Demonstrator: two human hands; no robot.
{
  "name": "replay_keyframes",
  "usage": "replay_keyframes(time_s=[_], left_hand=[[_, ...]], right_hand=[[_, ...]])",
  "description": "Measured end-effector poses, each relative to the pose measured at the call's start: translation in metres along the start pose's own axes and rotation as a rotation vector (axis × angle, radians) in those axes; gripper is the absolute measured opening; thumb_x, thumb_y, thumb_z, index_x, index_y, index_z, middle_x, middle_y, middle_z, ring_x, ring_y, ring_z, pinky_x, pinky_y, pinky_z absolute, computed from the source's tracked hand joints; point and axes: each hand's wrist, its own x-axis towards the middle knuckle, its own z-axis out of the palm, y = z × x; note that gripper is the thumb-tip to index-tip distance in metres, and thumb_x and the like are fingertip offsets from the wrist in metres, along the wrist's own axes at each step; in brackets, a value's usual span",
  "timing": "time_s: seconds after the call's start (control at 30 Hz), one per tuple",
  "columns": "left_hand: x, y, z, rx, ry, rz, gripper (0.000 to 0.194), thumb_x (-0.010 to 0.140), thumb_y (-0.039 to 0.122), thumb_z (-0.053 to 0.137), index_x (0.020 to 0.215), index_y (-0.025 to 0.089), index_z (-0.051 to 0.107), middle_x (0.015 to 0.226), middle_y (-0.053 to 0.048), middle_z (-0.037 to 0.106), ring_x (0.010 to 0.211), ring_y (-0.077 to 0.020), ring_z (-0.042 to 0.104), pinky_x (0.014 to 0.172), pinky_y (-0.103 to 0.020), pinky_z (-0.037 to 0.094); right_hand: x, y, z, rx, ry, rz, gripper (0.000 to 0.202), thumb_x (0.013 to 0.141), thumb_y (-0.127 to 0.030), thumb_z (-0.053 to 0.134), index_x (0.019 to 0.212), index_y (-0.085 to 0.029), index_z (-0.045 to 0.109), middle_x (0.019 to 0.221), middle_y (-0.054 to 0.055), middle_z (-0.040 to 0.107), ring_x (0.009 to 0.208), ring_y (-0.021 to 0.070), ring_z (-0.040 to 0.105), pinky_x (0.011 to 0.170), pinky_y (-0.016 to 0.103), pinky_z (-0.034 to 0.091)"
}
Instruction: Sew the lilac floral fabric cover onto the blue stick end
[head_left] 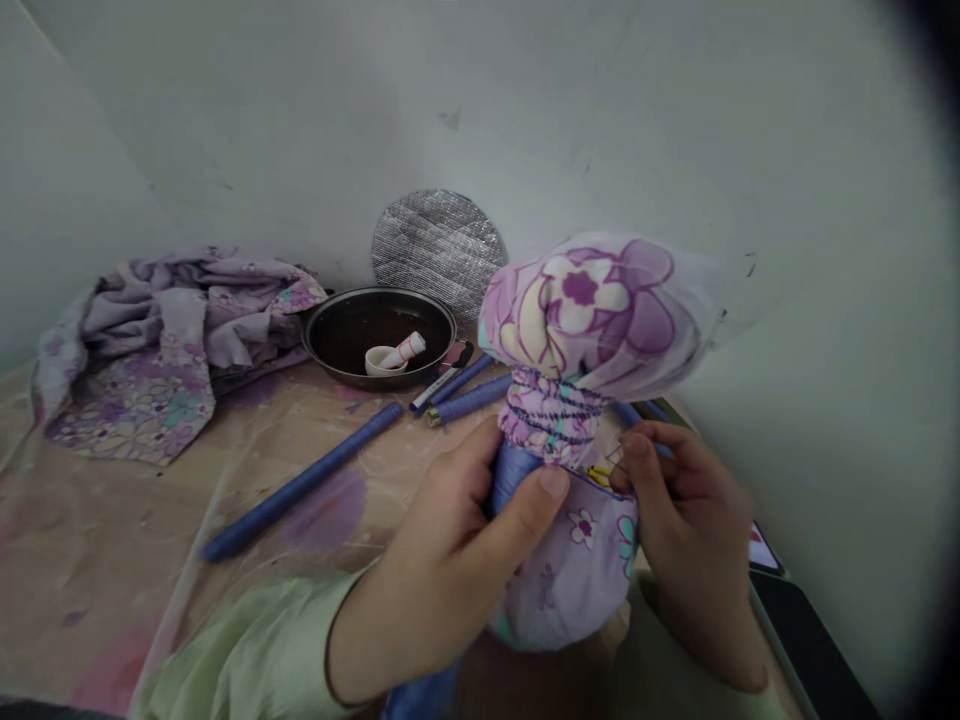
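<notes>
A floral purple-and-white cloth bundle (592, 310) is upright in front of me, its gathered neck (547, 415) wound with dark cord. Below the neck is a blue wrapped stick (512, 477), and a rounded floral cloth part (566, 570) hangs beside it. My left hand (457, 550) is closed around the blue stick, thumb pressed just under the neck. At the right edge of the lower cloth, my right hand (686, 530) pinches a dark cord with thumb and forefinger. A small yellow object (600, 475) shows between the hands.
Crumpled floral cloth (157, 350) lies at the back left. Beside it are a dark pan (337, 370) with a small white cup (379, 362), and a silver round mat (439, 245) against the wall. A blue rod (304, 485), a marker (433, 388) and a dark device (810, 640) lie around.
</notes>
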Motion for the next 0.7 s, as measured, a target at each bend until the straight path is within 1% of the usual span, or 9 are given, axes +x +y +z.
replay_keyframes(time_s=[0.07,0.13,0.23,0.3,0.37,0.43,0.57,0.7], left_hand=[[0.0002,0.0007,-0.0012,0.043,0.024,0.015,0.024,0.094,0.042,0.057,0.089,0.019,0.058,0.064,0.003,0.051,0.052,-0.0091,0.043,0.046,-0.021,0.033],[0.0000,0.0011,-0.0023,0.075,0.040,0.015,0.023,0.094,0.042,0.057,0.096,0.020,0.060,0.064,0.003,0.051,0.053,-0.0096,0.043,0.046,-0.021,0.033],[-0.0002,0.0018,-0.0034,0.093,0.025,0.018,0.024,0.095,0.043,0.056,0.104,0.021,0.062,0.063,0.004,0.050,0.053,-0.0099,0.042,0.047,-0.022,0.033],[-0.0003,0.0024,-0.0032,0.094,0.021,0.032,0.024,0.095,0.042,0.056,0.105,0.021,0.063,0.065,0.003,0.051,0.055,-0.0103,0.043,0.049,-0.022,0.034],[-0.0006,0.0030,-0.0021,0.078,0.037,0.043,0.023,0.094,0.041,0.058,0.104,0.020,0.063,0.067,0.002,0.052,0.057,-0.0107,0.043,0.051,-0.022,0.036],[-0.0011,0.0033,-0.0005,0.040,0.053,0.040,0.022,0.093,0.040,0.059,0.097,0.019,0.063,0.067,0.002,0.052,0.056,-0.0107,0.044,0.050,-0.022,0.036],[-0.0020,0.0034,0.0012,-0.017,0.031,0.017,0.024,0.093,0.040,0.058,0.083,0.019,0.058,0.064,0.003,0.052,0.050,-0.0090,0.042,0.046,-0.021,0.032],[-0.0018,0.0040,-0.0005,0.003,-0.005,0.011,0.024,0.095,0.040,0.056,0.085,0.019,0.057,0.063,0.004,0.051,0.048,-0.0075,0.041,0.047,-0.021,0.032]], right_hand=[[0.0000,-0.0010,0.0000,0.001,0.004,0.001,0.022,0.086,-0.043,0.064,0.084,-0.021,0.063,0.051,-0.003,0.062,0.044,0.0125,0.060,0.043,0.021,0.047],[0.0001,-0.0017,-0.0002,0.004,0.011,0.010,0.023,0.086,-0.044,0.064,0.084,-0.021,0.063,0.051,-0.004,0.061,0.045,0.0123,0.059,0.042,0.021,0.046],[0.0002,-0.0019,-0.0004,-0.002,0.016,0.024,0.024,0.086,-0.045,0.064,0.084,-0.021,0.063,0.052,-0.003,0.060,0.045,0.0130,0.059,0.041,0.022,0.044],[0.0001,-0.0017,-0.0003,-0.002,0.011,0.017,0.024,0.087,-0.045,0.063,0.085,-0.021,0.063,0.051,-0.003,0.061,0.045,0.0133,0.060,0.042,0.023,0.045],[-0.0002,-0.0018,0.0000,0.004,0.005,0.005,0.023,0.087,-0.044,0.063,0.084,-0.021,0.063,0.051,-0.004,0.061,0.045,0.0127,0.059,0.043,0.022,0.045],[-0.0005,-0.0025,0.0003,0.003,0.002,0.001,0.022,0.087,-0.043,0.063,0.084,-0.021,0.063,0.050,-0.004,0.061,0.044,0.0117,0.059,0.042,0.021,0.045],[-0.0004,-0.0046,0.0000,-0.001,-0.002,-0.004,0.022,0.088,-0.043,0.063,0.084,-0.021,0.062,0.050,-0.004,0.062,0.044,0.0113,0.059,0.042,0.020,0.044],[0.0003,-0.0050,-0.0001,-0.014,-0.011,-0.010,0.023,0.088,-0.044,0.062,0.084,-0.021,0.062,0.049,-0.004,0.063,0.044,0.0124,0.060,0.042,0.021,0.045]])
